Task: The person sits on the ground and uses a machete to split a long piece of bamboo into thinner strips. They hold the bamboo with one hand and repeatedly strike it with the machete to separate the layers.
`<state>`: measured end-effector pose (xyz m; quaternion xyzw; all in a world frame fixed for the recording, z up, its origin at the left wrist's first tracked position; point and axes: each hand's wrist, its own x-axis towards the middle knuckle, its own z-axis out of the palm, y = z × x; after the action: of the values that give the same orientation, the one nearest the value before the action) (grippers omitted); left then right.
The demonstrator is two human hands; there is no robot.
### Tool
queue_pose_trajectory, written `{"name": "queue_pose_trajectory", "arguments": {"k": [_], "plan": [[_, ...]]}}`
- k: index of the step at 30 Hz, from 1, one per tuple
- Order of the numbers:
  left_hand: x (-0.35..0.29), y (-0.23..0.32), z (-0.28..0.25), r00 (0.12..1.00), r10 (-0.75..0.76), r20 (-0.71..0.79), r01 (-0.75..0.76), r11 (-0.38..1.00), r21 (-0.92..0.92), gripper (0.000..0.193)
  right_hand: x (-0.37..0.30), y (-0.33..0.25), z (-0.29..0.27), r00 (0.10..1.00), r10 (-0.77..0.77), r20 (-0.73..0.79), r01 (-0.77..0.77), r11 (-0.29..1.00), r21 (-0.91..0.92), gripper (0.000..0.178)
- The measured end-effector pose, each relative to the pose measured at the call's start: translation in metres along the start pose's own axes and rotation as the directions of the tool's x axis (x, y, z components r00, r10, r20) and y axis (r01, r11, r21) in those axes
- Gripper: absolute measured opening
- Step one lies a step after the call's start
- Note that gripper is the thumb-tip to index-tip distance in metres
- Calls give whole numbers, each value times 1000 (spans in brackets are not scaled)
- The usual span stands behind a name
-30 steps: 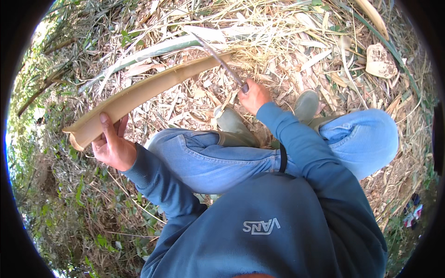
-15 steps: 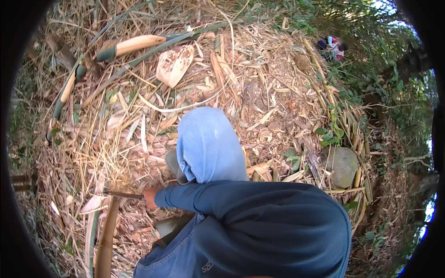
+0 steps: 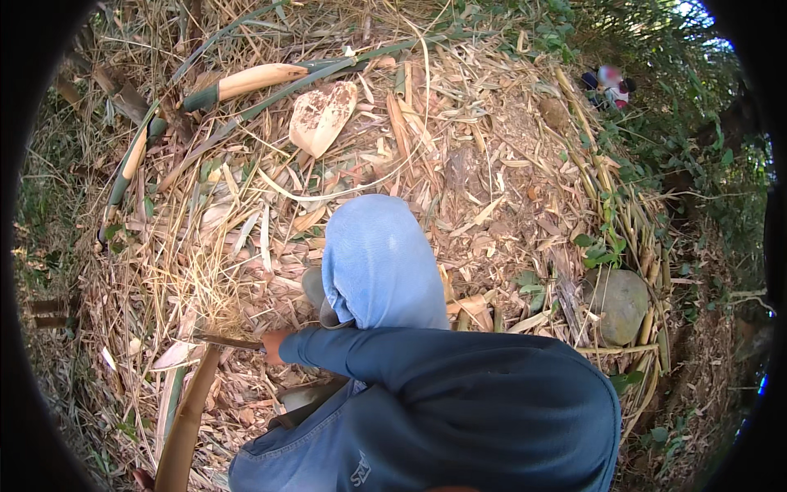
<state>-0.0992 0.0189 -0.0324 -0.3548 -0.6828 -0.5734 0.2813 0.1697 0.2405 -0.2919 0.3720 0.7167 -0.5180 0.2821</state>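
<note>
My right hand [image 3: 276, 345] is closed round the handle of a long-bladed knife [image 3: 229, 341], its dark sleeve reaching across from the right. The blade points left, its tip over the upper end of a split bamboo strip [image 3: 190, 418]. Pale brown and slightly curved, this strip runs down to the lower edge of the view. Only fingers of my left hand [image 3: 143, 479] show at the lower left, curled against the strip's side. A second bamboo piece, green-edged [image 3: 170, 402], lies just left of the strip.
My bent knee in blue trousers [image 3: 381, 258] is in the middle. Beyond it lie a pale cut wood block [image 3: 324, 119] and a peeled green bamboo pole [image 3: 254, 79]. A grey stone [image 3: 616, 307] sits at right. Chips cover the ground; another person [image 3: 608, 86] is far right.
Fingers of my left hand have come into view at the lower left beside the bamboo strip. The strip's lower part leans further left. The whole scene has shifted slightly right in view.
</note>
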Motion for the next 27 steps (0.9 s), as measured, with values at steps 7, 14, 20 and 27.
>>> {"name": "queue_pose_trajectory", "arguments": {"k": [7, 14, 20, 27], "plan": [[33, 77, -30, 858, -432, -278, 359, 891, -278, 62, -1, -18, 11, 994, -104, 26, 105, 993, -55, 39], [17, 100, -50, 784, -580, -219, 519, 807, -281, 42, -45, -65, -1, 945, -305, -118, 302, 952, -40, 37], [-20, 96, -77, 721, -606, -336, 512, 792, -332, 42, -109, -139, 2, 774, -597, 211, 589, 801, 108, 27], [-33, 104, -87, 765, -594, -249, 489, 788, -375, 37, -54, -94, 19, 910, -400, 106, 406, 913, -32, 24]]}}
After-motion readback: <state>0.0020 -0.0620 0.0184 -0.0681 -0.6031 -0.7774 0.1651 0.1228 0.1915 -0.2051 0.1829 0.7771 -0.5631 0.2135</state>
